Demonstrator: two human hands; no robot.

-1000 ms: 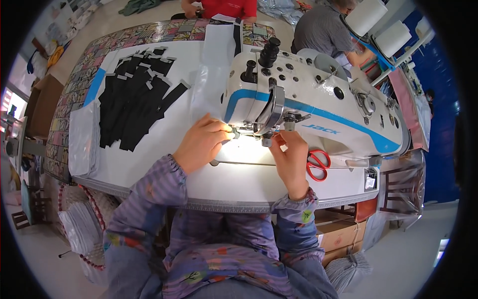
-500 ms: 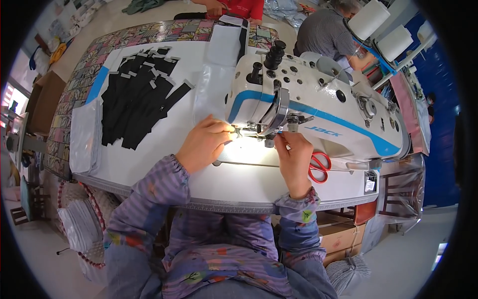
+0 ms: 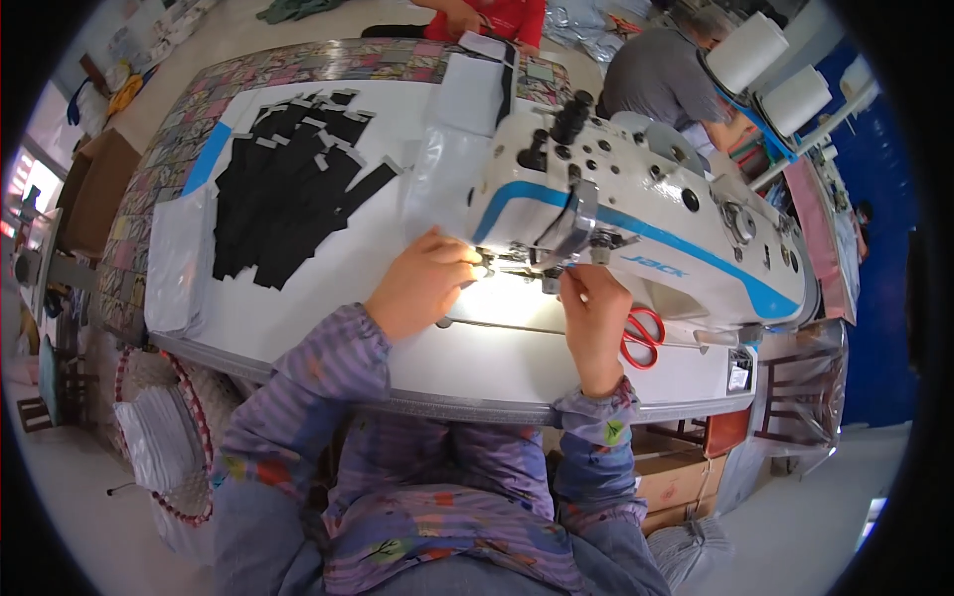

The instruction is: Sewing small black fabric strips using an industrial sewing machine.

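A white sewing machine (image 3: 636,223) with a blue stripe stands on the white table, its lamp lighting the area under the needle. My left hand (image 3: 425,278) is at the left of the presser foot (image 3: 512,266), thumb and fingertips pinched together. Just to the right of the foot, my right hand (image 3: 594,308) has its fingers curled into a pinch. Whatever lies between the fingertips of either hand is too small and glare-washed to make out. Red-handled scissors (image 3: 644,338) lie right beside my right hand.
Black fabric strips (image 3: 288,194) with pale ends are heaped at the left. A stack of clear plastic bags (image 3: 179,268) lies at the table's left edge. Thread cones (image 3: 743,55) stand at the upper right. Across the table sit a person in red (image 3: 512,18) and another in grey (image 3: 651,79).
The whole view has shifted slightly, so the machine and table appear a little farther right. Both hands stay pinched on either side of the presser foot.
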